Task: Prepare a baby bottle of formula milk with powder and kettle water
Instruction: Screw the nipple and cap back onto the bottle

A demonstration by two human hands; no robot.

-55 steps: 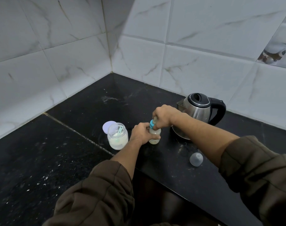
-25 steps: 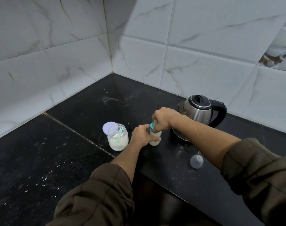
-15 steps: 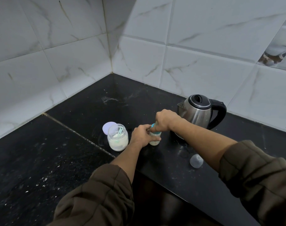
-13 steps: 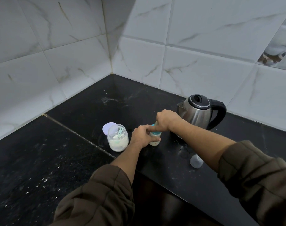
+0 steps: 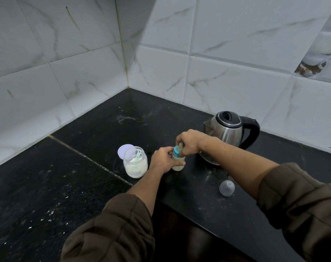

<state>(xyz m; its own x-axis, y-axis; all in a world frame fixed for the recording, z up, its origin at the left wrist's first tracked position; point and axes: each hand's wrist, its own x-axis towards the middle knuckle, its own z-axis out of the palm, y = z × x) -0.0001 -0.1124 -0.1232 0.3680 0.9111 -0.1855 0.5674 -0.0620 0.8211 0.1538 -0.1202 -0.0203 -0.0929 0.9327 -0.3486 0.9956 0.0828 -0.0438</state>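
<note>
A small baby bottle (image 5: 178, 163) with pale milk and a blue collar (image 5: 176, 151) stands upright on the black counter (image 5: 85, 186). My left hand (image 5: 163, 160) grips its body from the left. My right hand (image 5: 189, 141) is closed over the teat and collar from above. Left of the bottle stands an open glass jar of formula powder (image 5: 135, 164) with a green scoop inside. A steel kettle (image 5: 230, 132) with a black handle sits behind my right forearm.
The jar's pale round lid (image 5: 123, 150) lies behind the jar. A clear bottle cap (image 5: 227, 188) lies on the counter under my right forearm. Marble-look tiled walls meet in the corner behind. The counter's front edge drops off near my left sleeve.
Both hands stay on the bottle; the right hand has shifted a little on top, twisting at the collar. The bottle remains in place.
</note>
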